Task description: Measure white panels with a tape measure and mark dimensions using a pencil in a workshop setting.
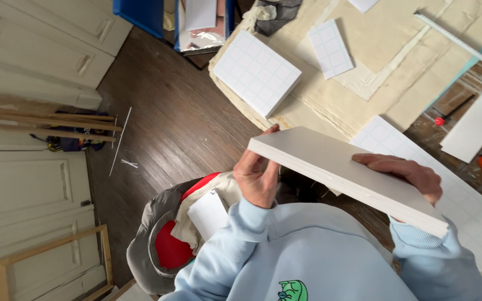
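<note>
Hands hold a white board (pixel 352 175) flat above the worktop (pixel 397 83): left hand (pixel 258 175) closed on its near end, right hand (pixel 405 175) draped over the top edge, fingers probably curled beneath.

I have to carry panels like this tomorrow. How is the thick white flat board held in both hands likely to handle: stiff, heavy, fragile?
The thick white flat board probably stays stiff: it spans between the left hand and right hand without sagging. It seems light, since fingers alone support it. Its layered edge looks foam-like, so corners may dent easily.
</note>
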